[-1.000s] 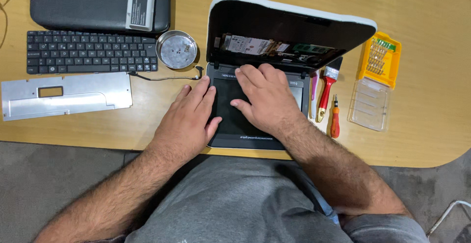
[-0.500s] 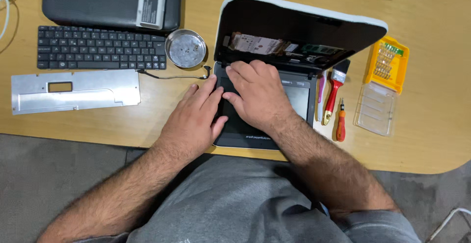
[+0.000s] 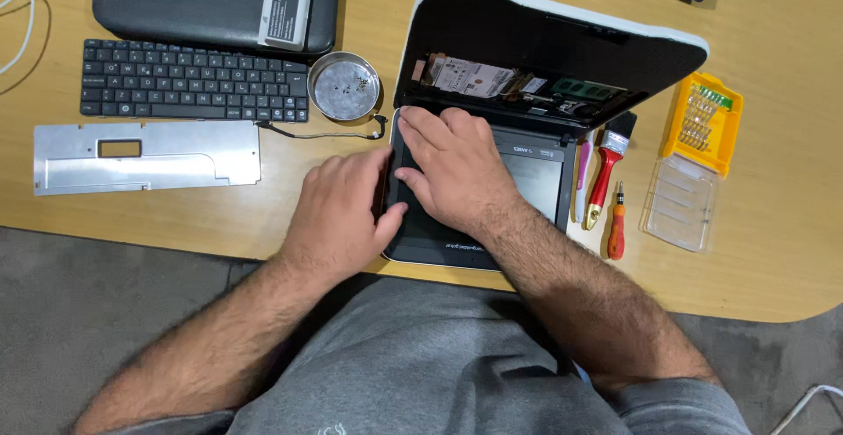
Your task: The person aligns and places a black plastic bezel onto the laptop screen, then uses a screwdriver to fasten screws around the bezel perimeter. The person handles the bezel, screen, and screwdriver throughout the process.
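A dismantled black laptop [image 3: 534, 182] lies open at the table's front edge. Its white-rimmed half [image 3: 562, 35] is tilted up, and a drive and circuit boards [image 3: 492, 78] show at the hinge. My right hand [image 3: 452, 167] lies palm down on the flat dark panel, with its fingers curled at the hinge edge. My left hand [image 3: 342, 211] holds the panel's left edge, its thumb on top of the panel and its fingers alongside on the wood.
A loose keyboard [image 3: 189, 79], a silver metal plate [image 3: 145, 156], a round metal dish of screws [image 3: 345, 86] and a second dark laptop [image 3: 211, 0] lie to the left. A red-handled brush [image 3: 604, 172], a small orange screwdriver [image 3: 617, 224] and a yellow bit case [image 3: 700, 123] lie to the right.
The view has drifted, so the table's things sit further right in frame. Both hands stay on the laptop panel, and my right fingers have crept up to the hinge edge.
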